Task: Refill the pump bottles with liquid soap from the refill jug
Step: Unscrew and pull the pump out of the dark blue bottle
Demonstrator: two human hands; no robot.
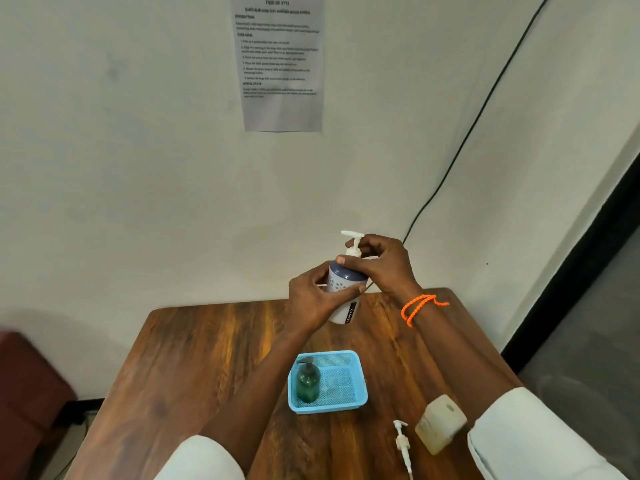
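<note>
I hold a white and dark-blue pump bottle (pixel 346 289) in the air over the far end of the wooden table (pixel 214 358). My left hand (pixel 311 299) wraps its body. My right hand (pixel 381 265) grips the white pump head's collar at the top. A dark green pump bottle (pixel 307 381) stands in the left part of a light-blue basket (pixel 360 382). A loose white pump head (pixel 403 445) with its tube lies on the table near the front edge. Beside it stands a pale, translucent jug-like container (pixel 440 424), partly hidden by my right sleeve.
A printed sheet (pixel 280 60) hangs on the wall behind the table, and a black cable (pixel 485 105) runs down the wall to the table's far right corner. A dark red seat (pixel 27 382) sits left of the table.
</note>
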